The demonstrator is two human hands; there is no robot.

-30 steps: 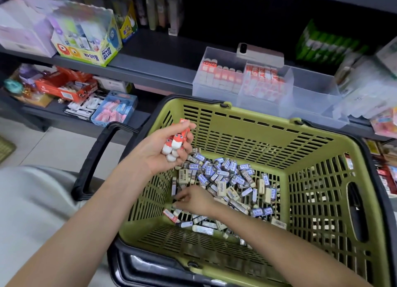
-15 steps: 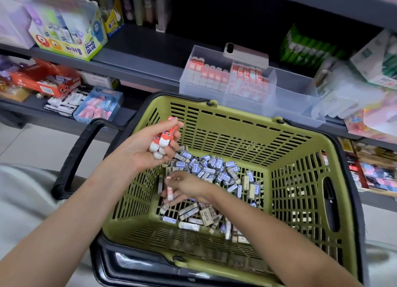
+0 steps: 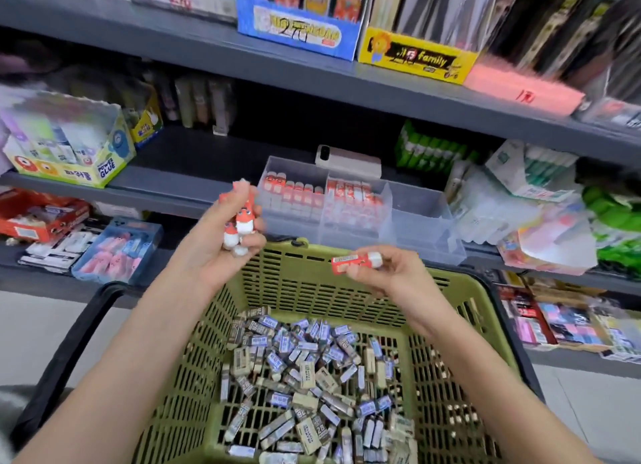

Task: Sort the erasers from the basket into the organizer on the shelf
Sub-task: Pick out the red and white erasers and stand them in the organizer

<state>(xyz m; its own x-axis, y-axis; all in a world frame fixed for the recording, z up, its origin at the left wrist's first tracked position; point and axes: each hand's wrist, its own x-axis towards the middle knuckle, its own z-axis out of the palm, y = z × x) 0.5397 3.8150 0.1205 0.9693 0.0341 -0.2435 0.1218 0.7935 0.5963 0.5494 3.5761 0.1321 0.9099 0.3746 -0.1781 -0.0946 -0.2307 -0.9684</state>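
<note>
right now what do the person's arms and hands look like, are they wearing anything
The left hand and right hand are ungloved, and nothing is worn from there to the frame's edge: no sleeves, watch or bracelet. Blur makes rings hard to rule out.

Dark grey shelves (image 3: 312,78) run in tiers across the view, crowded with boxed stationery; a yellow glue box (image 3: 69,172) stands at left; pale tiled floor (image 3: 41,324) shows below; light even and bright.
</note>
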